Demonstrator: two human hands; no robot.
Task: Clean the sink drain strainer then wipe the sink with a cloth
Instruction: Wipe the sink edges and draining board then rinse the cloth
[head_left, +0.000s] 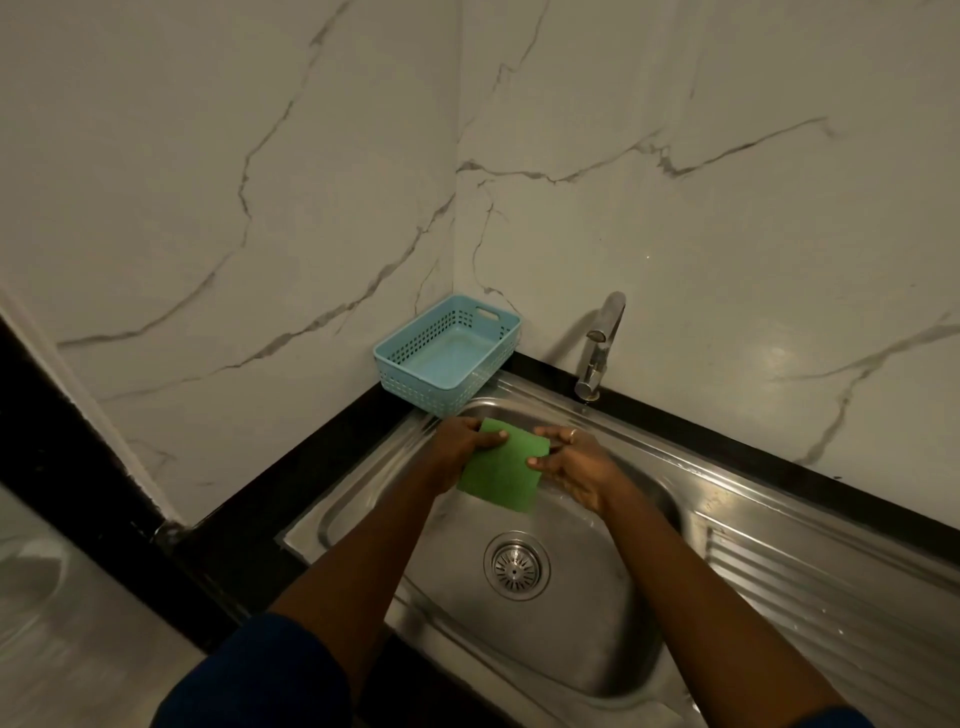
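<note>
A flat green scouring cloth (501, 470) is held over the far part of the steel sink (613, 639). My left hand (462, 444) grips its left edge with the thumb on top. My right hand (569, 457) pinches its right edge between thumb and fingers; a ring shows on one finger. The round metal drain strainer (516, 565) sits in the drain at the middle of the basin, below and nearer than the cloth, uncovered.
A light blue perforated plastic basket (447, 353) stands in the corner on the black counter (291, 499), behind the sink. A chrome tap (597, 348) rises at the back rim. The ribbed draining board (831, 587) extends right. Marble-patterned walls close off the back and left.
</note>
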